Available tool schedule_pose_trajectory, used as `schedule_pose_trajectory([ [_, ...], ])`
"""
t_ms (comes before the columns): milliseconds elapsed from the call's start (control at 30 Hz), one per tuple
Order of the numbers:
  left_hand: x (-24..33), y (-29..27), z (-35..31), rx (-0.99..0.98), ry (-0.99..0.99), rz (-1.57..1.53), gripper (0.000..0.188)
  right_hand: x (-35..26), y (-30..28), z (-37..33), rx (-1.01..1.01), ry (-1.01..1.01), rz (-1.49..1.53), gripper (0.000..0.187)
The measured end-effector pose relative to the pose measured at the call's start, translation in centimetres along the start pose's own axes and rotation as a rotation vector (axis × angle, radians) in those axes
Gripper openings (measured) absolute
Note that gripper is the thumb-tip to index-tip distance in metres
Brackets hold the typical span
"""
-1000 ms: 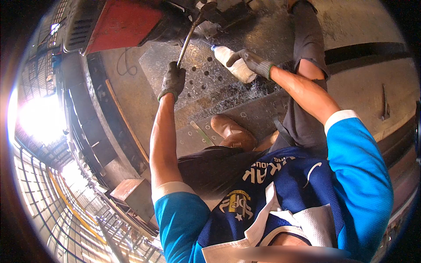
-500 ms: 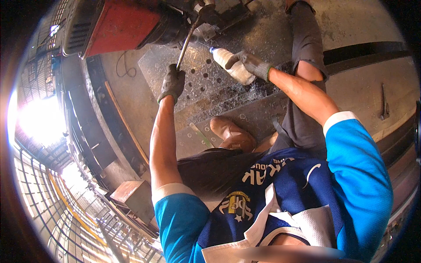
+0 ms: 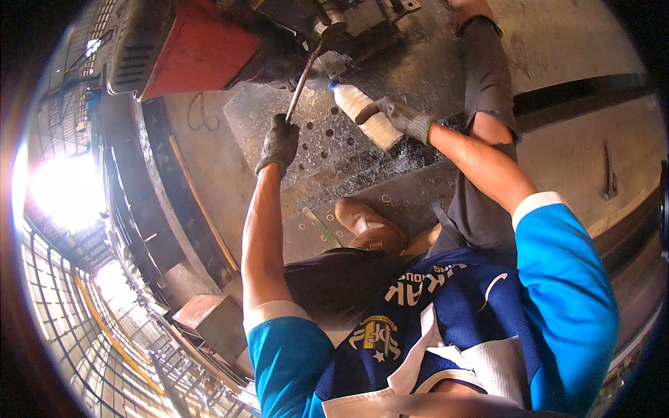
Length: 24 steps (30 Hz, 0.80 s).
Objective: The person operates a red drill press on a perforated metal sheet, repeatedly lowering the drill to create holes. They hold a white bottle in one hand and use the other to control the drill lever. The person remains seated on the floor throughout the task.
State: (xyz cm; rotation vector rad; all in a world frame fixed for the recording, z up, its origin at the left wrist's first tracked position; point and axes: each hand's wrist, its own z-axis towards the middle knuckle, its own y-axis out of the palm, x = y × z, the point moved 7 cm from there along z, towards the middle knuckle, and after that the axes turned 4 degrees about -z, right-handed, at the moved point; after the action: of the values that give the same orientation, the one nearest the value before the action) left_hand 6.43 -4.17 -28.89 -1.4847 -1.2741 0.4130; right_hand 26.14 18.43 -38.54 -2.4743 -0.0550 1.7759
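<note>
My gloved left hand is closed round the lower end of a metal lever handle, which runs up to a hub on the red and black drilling machine. In my gloved right hand is a plastic squeeze bottle of pale liquid, tilted with its blue cap toward the machine's lower end. Beneath both lies a metal plate with several round holes, strewn with shiny metal chips. The drill tip and the spot under it are hard to make out.
My boot rests on a flat dark plate marked with small circles, beside a thin greenish strip. A metal box stands at the lower left. A narrow bar lies on the surface at right.
The lever's grip end and my left hand have shifted slightly down and right in view. My right hand and the bottle have dropped a little. The machine also sits slightly differently in view.
</note>
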Motion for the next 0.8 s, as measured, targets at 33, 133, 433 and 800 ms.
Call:
schedule_pose_trajectory([
  [33,0.2,-0.1,-0.1,0.006,0.014,-0.004,0.039,0.4,0.0,0.4,0.018,-0.032,0.008,0.036],
  [133,0.6,-0.2,-0.5,0.004,0.016,-0.004,0.039,1.9,0.2,1.3,0.051,-0.097,0.029,0.036],
  [433,0.5,-0.1,-0.5,0.003,-0.012,0.028,0.041,2.3,0.4,1.5,0.011,-0.049,0.057,0.032],
  [800,0.3,0.5,-0.1,-0.075,-0.057,0.022,0.048,1.5,-0.3,0.7,0.054,-0.089,-0.047,0.039],
])
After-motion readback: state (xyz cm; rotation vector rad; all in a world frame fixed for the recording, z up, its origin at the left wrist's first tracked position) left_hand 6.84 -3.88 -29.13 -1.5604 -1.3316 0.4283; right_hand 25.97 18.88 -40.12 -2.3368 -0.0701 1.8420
